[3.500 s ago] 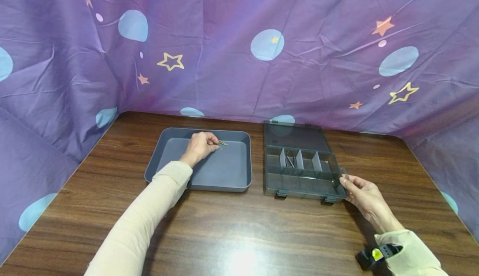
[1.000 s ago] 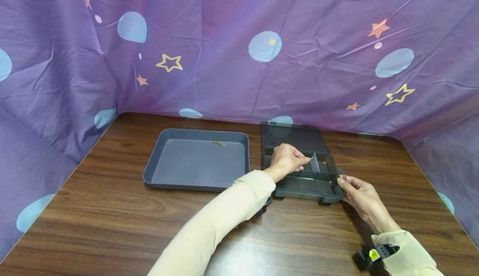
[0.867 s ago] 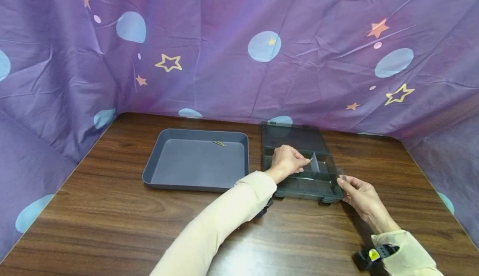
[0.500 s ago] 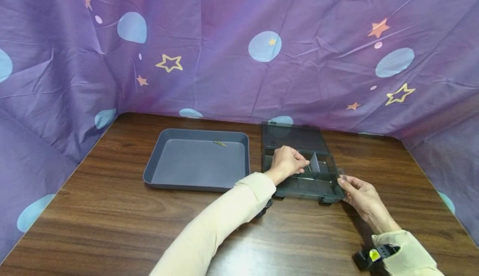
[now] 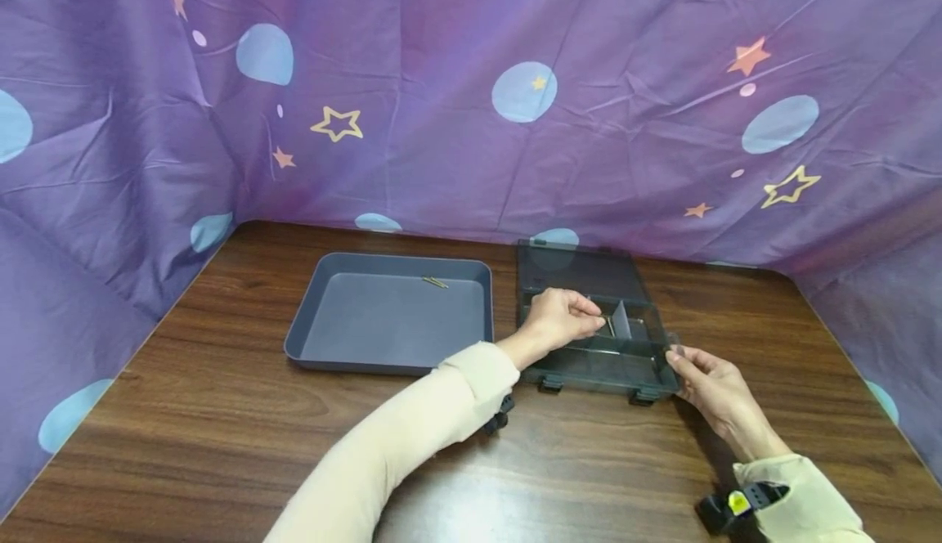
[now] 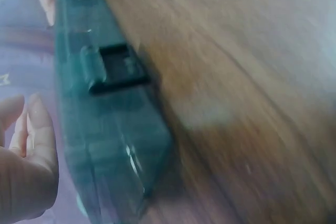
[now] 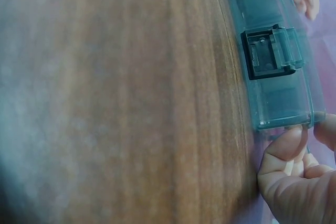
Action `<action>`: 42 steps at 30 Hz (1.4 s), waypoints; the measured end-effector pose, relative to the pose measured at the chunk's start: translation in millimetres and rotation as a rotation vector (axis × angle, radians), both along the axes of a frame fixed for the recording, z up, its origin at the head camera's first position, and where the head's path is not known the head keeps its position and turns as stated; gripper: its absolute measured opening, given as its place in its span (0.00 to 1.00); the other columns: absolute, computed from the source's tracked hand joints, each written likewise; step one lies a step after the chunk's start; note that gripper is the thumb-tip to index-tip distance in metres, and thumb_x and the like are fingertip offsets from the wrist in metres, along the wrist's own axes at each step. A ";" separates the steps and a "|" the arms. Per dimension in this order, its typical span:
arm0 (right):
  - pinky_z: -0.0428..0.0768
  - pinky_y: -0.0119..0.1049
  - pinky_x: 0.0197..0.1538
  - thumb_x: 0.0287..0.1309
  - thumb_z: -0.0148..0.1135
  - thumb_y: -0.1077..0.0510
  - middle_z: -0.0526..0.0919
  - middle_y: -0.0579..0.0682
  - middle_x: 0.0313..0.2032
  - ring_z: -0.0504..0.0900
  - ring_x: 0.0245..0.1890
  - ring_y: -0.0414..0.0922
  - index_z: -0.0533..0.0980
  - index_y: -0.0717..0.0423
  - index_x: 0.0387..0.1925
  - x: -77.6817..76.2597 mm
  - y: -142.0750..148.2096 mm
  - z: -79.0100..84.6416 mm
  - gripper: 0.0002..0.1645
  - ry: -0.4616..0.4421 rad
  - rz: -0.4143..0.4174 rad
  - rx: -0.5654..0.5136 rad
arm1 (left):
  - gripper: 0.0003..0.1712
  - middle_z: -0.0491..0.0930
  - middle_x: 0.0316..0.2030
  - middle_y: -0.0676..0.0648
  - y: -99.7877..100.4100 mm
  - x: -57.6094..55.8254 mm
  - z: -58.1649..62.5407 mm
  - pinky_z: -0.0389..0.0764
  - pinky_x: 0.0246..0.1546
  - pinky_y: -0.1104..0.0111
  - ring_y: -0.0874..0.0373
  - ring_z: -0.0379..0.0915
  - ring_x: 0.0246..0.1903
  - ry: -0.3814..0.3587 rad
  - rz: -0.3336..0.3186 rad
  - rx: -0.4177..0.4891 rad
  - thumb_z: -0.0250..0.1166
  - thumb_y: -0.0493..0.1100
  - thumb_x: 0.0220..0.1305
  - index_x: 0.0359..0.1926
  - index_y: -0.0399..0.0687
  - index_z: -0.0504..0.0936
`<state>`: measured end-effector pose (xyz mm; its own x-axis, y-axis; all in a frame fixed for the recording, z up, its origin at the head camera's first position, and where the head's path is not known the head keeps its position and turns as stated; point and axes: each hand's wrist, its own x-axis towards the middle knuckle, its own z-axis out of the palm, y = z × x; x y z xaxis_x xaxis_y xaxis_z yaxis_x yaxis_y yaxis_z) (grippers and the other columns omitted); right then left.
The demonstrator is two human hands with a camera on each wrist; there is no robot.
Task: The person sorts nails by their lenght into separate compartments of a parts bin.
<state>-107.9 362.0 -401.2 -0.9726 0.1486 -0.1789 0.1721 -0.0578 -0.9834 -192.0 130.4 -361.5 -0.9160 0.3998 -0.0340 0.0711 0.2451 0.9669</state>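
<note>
A see-through dark plastic organizer box [image 5: 589, 370] sits on the table with its lid [image 5: 589, 269] laid back. My left hand [image 5: 561, 316] hovers over its back row of compartments. In the left wrist view, thumb and fingers of the left hand [image 6: 29, 166] stand apart with nothing between them. Just beyond those fingertips, a thin gold-coloured piece like a screw [image 5: 610, 327] lies beside a pale divider [image 5: 621, 320]. My right hand [image 5: 724, 400] pinches the box's front right corner, thumb in front, as the right wrist view also shows. The left hand hides the left compartments.
Left of the box stands a shallow grey tray [image 5: 353, 338], with a few thin gold-coloured pieces [image 5: 435, 282] near its back right. Two black latches [image 5: 550, 383] stick out from the box's front. A purple patterned cloth [image 5: 441, 101] hangs behind the wooden table [image 5: 221, 412].
My left hand went from the tray to the box with a thin gold-coloured piece, let it go in a compartment, and has drawn back slightly left. The right hand keeps its hold on the corner.
</note>
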 end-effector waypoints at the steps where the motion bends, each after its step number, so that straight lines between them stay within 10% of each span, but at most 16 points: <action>1: 0.75 0.24 0.29 0.64 0.55 0.60 0.79 0.34 0.25 0.75 0.24 0.30 0.78 0.43 0.27 -0.2 -0.1 0.1 0.12 -0.001 -0.001 0.002 | 0.08 0.86 0.29 0.45 -3.9 -0.9 1.4 0.79 0.25 0.78 0.61 0.83 0.26 -0.005 0.000 0.019 0.69 0.37 0.54 0.35 0.39 0.85; 18: 0.73 0.24 0.27 0.64 0.56 0.59 0.78 0.33 0.24 0.73 0.23 0.29 0.78 0.41 0.27 -0.4 2.3 -3.4 0.11 0.000 0.007 0.019 | 0.12 0.84 0.36 0.38 -96.8 -25.4 1.9 0.83 0.38 0.64 0.47 0.82 0.36 -0.036 0.110 0.052 0.67 0.35 0.56 0.42 0.34 0.82; 42: 0.74 0.24 0.28 0.63 0.57 0.59 0.79 0.34 0.25 0.74 0.23 0.29 0.78 0.42 0.26 -0.5 0.2 1.2 0.11 -0.019 0.001 0.015 | 0.13 0.84 0.37 0.39 -193.9 -52.7 -24.0 0.76 0.27 0.78 0.67 0.75 0.23 0.009 0.361 -0.168 0.67 0.37 0.56 0.42 0.35 0.82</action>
